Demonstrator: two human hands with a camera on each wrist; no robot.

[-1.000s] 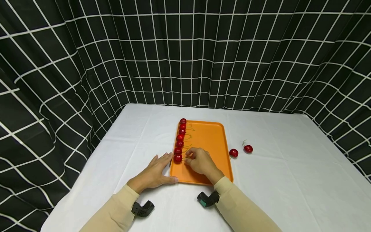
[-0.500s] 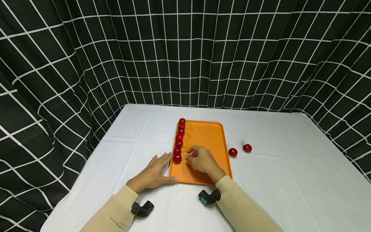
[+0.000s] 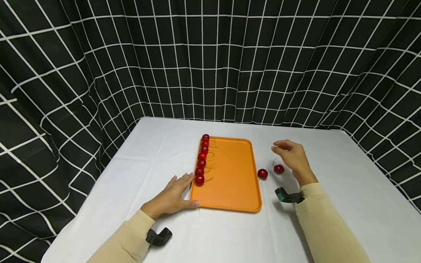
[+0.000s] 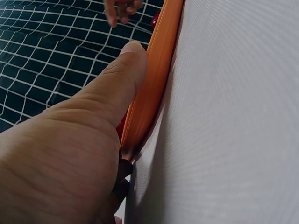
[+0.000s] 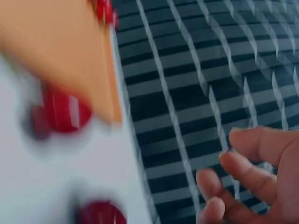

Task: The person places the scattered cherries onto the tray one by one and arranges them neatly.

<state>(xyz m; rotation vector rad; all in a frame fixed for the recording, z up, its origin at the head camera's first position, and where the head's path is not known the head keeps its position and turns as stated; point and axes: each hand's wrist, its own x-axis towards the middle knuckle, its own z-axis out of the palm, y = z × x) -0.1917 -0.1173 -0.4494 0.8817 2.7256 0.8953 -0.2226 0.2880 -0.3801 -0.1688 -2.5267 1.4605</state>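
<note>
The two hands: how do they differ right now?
The left hand lies flat on the white table, thumb against the orange tray; the right hand is raised beside the tray, touching nothing. The left is nearest the row of cherries; the right hovers over a loose cherry. Both are open, holding nothing.

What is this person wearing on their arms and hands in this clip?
Both arms are in long cream-beige sleeves reaching the wrists. A small black device is strapped under each wrist; the one on the right shows a teal-green patch. The left hand and right hand are bare: no gloves, rings or watch visible.
</note>
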